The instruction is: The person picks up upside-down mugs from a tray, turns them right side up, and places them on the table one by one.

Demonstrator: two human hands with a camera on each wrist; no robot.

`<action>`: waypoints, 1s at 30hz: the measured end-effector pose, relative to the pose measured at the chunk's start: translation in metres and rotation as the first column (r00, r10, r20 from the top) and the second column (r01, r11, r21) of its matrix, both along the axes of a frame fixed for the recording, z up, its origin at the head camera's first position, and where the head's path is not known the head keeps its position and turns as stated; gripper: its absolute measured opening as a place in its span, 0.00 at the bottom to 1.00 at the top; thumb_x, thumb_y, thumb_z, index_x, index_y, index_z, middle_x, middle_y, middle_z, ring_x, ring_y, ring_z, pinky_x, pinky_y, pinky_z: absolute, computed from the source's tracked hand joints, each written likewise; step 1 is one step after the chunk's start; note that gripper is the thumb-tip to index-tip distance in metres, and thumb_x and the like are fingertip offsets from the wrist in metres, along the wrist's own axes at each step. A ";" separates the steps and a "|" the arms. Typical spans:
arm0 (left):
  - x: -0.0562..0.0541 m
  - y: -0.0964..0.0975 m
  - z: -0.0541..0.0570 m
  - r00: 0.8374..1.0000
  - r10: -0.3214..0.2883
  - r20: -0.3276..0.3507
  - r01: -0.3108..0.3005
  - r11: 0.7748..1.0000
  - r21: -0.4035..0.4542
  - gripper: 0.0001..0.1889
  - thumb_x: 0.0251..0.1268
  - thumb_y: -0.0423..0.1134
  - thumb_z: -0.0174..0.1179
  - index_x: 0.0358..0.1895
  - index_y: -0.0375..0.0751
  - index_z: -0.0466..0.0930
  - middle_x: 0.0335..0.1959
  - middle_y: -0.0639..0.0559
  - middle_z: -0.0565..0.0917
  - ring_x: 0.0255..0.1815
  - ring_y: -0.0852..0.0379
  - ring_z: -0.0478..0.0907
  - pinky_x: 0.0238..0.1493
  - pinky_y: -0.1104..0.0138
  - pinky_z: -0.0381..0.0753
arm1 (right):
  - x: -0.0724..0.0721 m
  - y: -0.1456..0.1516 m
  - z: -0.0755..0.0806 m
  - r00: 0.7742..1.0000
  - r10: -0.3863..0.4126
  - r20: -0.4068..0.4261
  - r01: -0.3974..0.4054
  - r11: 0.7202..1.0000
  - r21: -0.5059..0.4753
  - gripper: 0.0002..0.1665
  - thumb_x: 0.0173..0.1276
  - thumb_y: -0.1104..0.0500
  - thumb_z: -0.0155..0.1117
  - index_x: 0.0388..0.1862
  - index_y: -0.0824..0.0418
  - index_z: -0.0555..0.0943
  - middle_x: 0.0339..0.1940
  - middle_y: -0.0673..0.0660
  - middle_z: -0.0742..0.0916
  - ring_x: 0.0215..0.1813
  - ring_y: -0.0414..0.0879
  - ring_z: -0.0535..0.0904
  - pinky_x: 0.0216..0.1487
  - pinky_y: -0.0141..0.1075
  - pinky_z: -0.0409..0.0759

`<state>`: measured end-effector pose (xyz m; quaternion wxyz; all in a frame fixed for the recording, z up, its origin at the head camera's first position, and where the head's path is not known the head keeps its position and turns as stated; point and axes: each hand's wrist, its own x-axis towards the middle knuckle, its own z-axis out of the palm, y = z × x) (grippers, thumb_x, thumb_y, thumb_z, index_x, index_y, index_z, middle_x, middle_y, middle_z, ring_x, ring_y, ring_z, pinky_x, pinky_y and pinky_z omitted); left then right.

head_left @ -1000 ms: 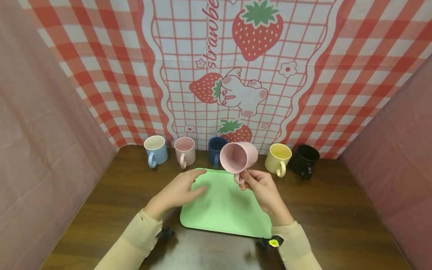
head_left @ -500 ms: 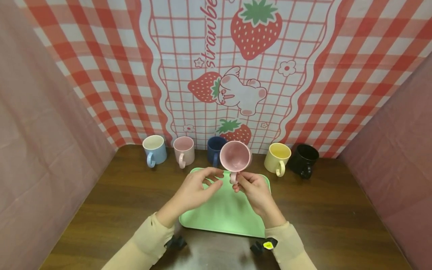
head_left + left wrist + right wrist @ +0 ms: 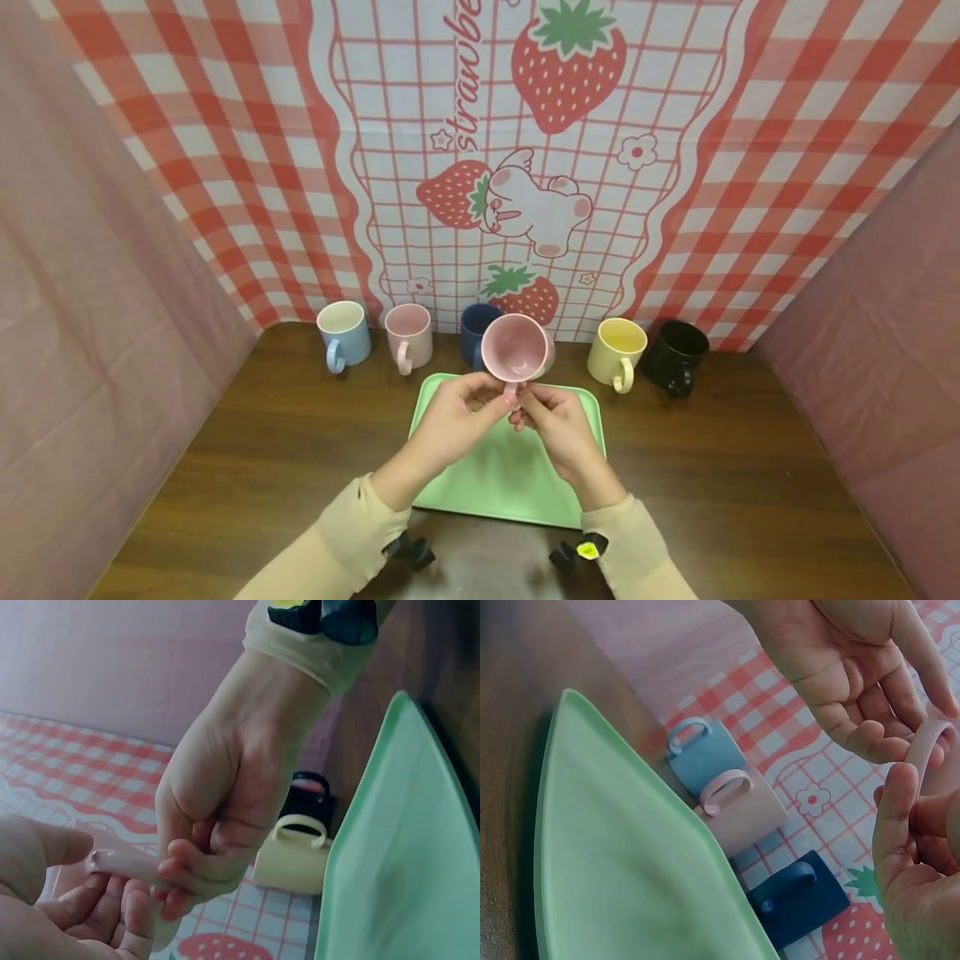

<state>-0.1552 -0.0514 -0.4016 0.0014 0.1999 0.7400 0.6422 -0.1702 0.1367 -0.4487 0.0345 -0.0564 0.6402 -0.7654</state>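
A pink mug (image 3: 515, 347) is held up above the green tray (image 3: 517, 492), its mouth tipped toward the head camera and its handle pointing down. My right hand (image 3: 561, 425) pinches the handle between thumb and curled fingers. From the other side, my left hand (image 3: 459, 421) brings its thumb and fingertips round the same handle (image 3: 124, 864). Both sets of fingertips nearly meet there in the head view. The right wrist view shows the left thumb at the upper end of the handle (image 3: 928, 742) and the left fingers beside it.
Along the back stand a light blue mug (image 3: 347, 335), another pink mug (image 3: 411, 337), a dark blue mug (image 3: 474, 329) partly hidden by the held one, a yellow mug (image 3: 617, 354) and a black mug (image 3: 677, 358). A strawberry-print cloth (image 3: 637, 208) hangs behind the wooden table (image 3: 720, 475).
My left hand has moved right from over the tray's left side to the mug's handle. The held pink mug has shifted slightly left and turned its mouth more toward the head camera.
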 end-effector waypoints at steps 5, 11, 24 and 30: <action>0.003 0.004 0.001 0.996 -0.033 0.079 0.026 0.995 0.092 0.10 0.79 0.31 0.65 0.51 0.23 0.87 0.45 0.35 0.91 0.44 0.59 0.86 0.49 0.68 0.86 | 0.002 -0.001 0.000 0.999 0.015 -0.037 -0.015 1.000 -0.001 0.12 0.84 0.69 0.58 0.42 0.70 0.87 0.28 0.50 0.88 0.31 0.38 0.84 0.35 0.29 0.84; 0.004 0.008 0.000 0.984 -0.092 0.154 0.069 0.986 0.151 0.11 0.83 0.29 0.59 0.51 0.20 0.85 0.42 0.38 0.90 0.42 0.57 0.84 0.50 0.67 0.86 | 0.004 -0.001 0.001 0.997 0.048 -0.063 -0.048 0.999 -0.003 0.12 0.84 0.72 0.56 0.44 0.72 0.87 0.27 0.49 0.88 0.31 0.38 0.83 0.36 0.29 0.84; 0.005 0.014 -0.002 0.985 -0.068 0.157 0.036 0.979 0.200 0.11 0.84 0.29 0.57 0.47 0.21 0.85 0.32 0.46 0.84 0.32 0.56 0.74 0.36 0.72 0.75 | 0.005 0.000 0.004 0.993 0.091 -0.071 -0.088 0.995 0.042 0.11 0.83 0.72 0.56 0.50 0.80 0.84 0.27 0.50 0.87 0.31 0.38 0.83 0.37 0.29 0.85; 0.005 0.015 -0.006 0.992 -0.048 0.120 0.023 0.979 0.201 0.09 0.82 0.26 0.58 0.44 0.21 0.85 0.31 0.41 0.83 0.31 0.56 0.74 0.35 0.72 0.75 | 0.005 0.002 0.004 0.993 0.098 -0.069 -0.091 0.991 0.100 0.13 0.84 0.71 0.56 0.51 0.82 0.83 0.28 0.50 0.87 0.31 0.38 0.83 0.37 0.29 0.85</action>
